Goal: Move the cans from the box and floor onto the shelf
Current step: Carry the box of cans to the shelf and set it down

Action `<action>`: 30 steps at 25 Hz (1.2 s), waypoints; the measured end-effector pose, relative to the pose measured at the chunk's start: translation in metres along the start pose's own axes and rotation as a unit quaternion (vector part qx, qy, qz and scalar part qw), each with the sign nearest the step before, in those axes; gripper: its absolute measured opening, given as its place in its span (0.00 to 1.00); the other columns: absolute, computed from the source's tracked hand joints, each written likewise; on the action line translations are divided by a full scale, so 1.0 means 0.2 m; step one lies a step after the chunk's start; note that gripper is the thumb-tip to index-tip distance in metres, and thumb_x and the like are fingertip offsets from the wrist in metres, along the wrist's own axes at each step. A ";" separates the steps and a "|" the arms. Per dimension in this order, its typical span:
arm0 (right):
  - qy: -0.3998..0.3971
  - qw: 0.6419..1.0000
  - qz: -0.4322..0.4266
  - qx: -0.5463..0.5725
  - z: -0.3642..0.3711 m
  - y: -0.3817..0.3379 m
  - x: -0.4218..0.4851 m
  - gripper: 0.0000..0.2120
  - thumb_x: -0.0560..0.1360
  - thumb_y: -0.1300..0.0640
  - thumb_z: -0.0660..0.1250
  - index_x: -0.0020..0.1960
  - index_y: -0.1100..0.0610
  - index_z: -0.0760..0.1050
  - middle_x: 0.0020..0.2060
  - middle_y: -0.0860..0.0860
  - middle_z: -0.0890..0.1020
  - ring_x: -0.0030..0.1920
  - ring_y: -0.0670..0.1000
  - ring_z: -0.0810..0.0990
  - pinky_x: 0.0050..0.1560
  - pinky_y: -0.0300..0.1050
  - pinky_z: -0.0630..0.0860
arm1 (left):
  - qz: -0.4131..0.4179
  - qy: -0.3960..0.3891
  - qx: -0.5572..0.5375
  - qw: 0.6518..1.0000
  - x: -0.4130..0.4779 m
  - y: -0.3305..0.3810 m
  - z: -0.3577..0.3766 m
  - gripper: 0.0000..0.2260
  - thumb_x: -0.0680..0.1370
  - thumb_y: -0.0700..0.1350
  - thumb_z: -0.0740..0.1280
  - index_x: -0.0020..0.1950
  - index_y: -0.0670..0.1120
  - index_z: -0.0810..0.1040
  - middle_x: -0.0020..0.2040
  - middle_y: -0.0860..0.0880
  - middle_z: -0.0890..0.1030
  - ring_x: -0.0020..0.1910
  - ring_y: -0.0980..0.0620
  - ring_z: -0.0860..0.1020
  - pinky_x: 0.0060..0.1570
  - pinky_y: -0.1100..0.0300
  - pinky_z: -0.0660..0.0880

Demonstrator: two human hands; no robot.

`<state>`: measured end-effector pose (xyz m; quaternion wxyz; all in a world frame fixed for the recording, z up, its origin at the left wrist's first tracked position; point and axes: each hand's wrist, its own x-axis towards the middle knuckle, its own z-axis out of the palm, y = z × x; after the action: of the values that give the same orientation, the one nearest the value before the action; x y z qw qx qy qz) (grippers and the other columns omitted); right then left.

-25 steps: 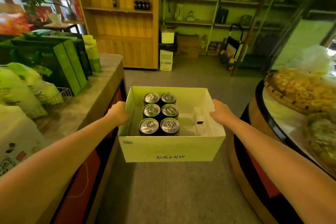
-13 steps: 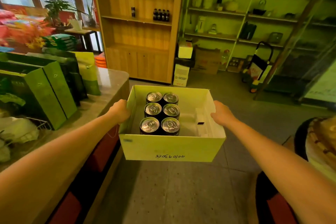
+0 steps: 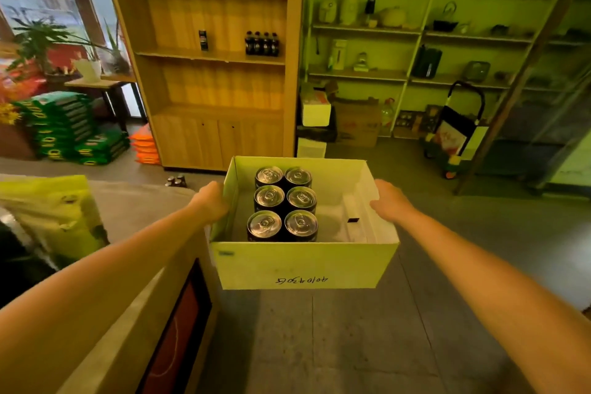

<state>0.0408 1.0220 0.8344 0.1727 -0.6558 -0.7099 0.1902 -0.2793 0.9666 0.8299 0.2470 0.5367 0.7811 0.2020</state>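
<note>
While carried level between both hands, held six cans (image 3: 283, 203) upright in two rows of three against the left wall of the open cardboard box (image 3: 303, 265), tops showing, right half bare apart from a small dark scrap. Gripped the box's left wall with the left hand (image 3: 212, 203) and its right wall with the right hand (image 3: 388, 201), fingers of each wrapped over the rim and clamped on the card, fingertips out of sight. Hung clear of the floor (image 3: 351, 345), at 6 o'clock from the wooden shelf (image 3: 211, 56).

Compared with a second before: swung left and drew nearer, so that the wooden shelf, formerly small at 11 o'clock, stood large at 12 o'clock, and the round display at 3 o'clock dropped out of view. Passed the end of the bench (image 3: 134, 208) at 9 o'clock. Brought into view a small cluster of floor cans (image 3: 176, 181) at the shelf's foot, near 10 o'clock from the box. Showed a lone can and a row of bottles (image 3: 261, 43) already on the shelf.

Probably meant approach nearly finished; setting down and unloading next, none of the box's cans yet placed.
</note>
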 end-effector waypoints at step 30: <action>-0.097 0.983 -0.148 0.057 1.10 -1.64 4.47 0.16 0.77 0.68 0.56 0.64 0.60 0.68 0.60 0.59 0.76 0.58 0.58 0.75 0.48 0.42 0.68 | -0.168 0.136 0.010 0.976 4.18 -0.40 -0.91 0.17 0.76 0.36 0.61 0.64 0.39 0.72 0.60 0.38 0.77 0.58 0.39 0.77 0.57 0.48 0.77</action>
<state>-0.4227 1.8806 0.8022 0.1657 -0.5111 -0.8005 0.2654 -0.7009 1.7148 0.7878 0.1636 0.3682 0.8882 0.2207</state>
